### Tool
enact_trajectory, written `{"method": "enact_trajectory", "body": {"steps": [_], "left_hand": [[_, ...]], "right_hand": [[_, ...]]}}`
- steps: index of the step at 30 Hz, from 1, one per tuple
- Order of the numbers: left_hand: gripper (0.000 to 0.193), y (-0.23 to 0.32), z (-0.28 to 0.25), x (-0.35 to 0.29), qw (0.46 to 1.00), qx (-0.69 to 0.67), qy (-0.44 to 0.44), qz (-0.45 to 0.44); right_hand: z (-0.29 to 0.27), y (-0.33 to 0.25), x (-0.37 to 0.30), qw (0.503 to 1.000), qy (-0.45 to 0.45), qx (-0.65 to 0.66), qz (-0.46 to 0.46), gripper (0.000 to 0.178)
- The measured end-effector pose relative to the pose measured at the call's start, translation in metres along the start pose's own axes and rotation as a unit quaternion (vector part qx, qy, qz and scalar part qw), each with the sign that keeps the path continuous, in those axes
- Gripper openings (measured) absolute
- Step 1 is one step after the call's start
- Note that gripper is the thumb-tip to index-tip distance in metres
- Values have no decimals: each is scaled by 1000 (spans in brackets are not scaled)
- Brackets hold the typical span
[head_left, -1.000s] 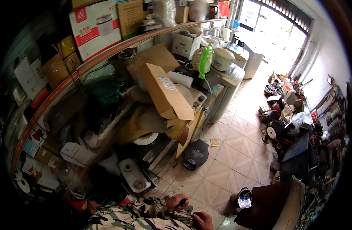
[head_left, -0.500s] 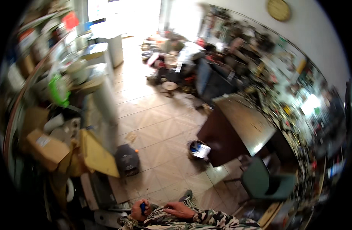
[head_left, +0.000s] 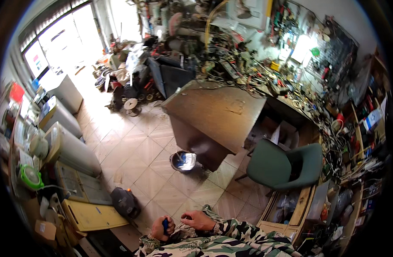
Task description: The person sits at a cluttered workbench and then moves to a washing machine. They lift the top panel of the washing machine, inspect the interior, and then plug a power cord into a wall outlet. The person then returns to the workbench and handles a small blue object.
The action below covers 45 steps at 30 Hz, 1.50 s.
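Low in the picture, my left hand point(head_left: 159, 228) is closed in a fist around a small dark-blue object point(head_left: 165, 224). Only part of that object shows between the fingers, so its kind cannot be told. Just to its right, my right hand point(head_left: 199, 220) has its fingers curled in and the fingertips drawn together toward the left hand. Whatever may be between those fingertips is too small to make out. A gap separates the two hands. Both are held in front of my body, and camouflage sleeves point(head_left: 243, 229) cover the forearms.
A green chair point(head_left: 271, 165) stands by a brown desk point(head_left: 218, 103). A bucket point(head_left: 183, 161) sits on the tiled floor point(head_left: 141, 175), with a dark rounded case point(head_left: 125, 203) farther left. White appliances point(head_left: 72, 147) line the left side. Cluttered tools point(head_left: 248, 77) cover the bench behind.
My view has swung to the right, so the desk and chair appear farther left. The right hand's fingers are more curled now. The left hand still holds the blue object.
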<state>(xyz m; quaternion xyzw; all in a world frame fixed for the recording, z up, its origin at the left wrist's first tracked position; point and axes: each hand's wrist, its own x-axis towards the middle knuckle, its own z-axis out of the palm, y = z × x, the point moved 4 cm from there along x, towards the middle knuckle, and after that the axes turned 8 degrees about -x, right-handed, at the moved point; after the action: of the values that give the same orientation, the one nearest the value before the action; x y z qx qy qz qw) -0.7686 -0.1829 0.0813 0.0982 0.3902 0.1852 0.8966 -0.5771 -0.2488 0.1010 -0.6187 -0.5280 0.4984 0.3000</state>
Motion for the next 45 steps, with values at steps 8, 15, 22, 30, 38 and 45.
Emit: {"method": "enact_trajectory", "body": {"steps": [8, 15, 22, 30, 38, 45], "left_hand": [[30, -23, 116, 114, 985, 106, -67, -118], [26, -49, 181, 202, 939, 196, -112, -261], [25, -54, 271, 288, 887, 278, -156, -333], [33, -78, 342, 354, 825, 339, -192, -409], [40, -163, 367, 352, 716, 432, -229, -498], [42, -235, 389, 332, 711, 449, -263, -472]], "right_hand": [[-111, 72, -51, 983, 172, 28, 54, 38], [-162, 98, -92, 943, 287, 97, 137, 37], [-207, 110, -96, 871, 428, 164, 176, 40], [-223, 111, -110, 794, 524, 198, 238, 38], [-216, 142, -152, 715, 605, 234, 260, 37], [-245, 173, -222, 733, 588, 242, 241, 37]]}}
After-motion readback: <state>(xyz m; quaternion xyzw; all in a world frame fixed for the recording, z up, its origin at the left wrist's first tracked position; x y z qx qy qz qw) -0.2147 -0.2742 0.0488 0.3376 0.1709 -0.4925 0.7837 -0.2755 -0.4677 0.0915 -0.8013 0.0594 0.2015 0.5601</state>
